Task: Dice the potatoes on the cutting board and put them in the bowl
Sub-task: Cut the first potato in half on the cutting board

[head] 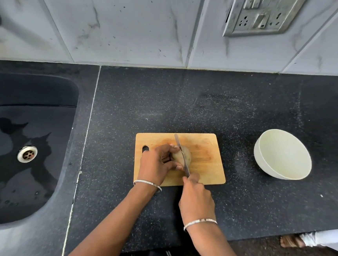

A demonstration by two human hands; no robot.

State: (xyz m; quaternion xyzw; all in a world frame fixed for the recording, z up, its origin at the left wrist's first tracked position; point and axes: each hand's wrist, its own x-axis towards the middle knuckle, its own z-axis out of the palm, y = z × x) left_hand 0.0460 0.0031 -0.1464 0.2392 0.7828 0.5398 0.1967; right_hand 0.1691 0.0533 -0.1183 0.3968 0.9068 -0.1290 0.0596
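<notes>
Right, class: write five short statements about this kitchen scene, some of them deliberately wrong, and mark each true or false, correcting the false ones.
1. The left hand holds a potato on the wooden cutting board. True.
2. The white bowl already holds diced potato. False: it is empty.
3. The right hand grips a knife whose blade lies across the potato. True.
4. The bowl stands on the cutting board. False: it stands on the black counter, to the right of the board.
5. The sink lies to the left of the board. True.

Wet sink point(69, 90), wall socket point(261, 15)
</notes>
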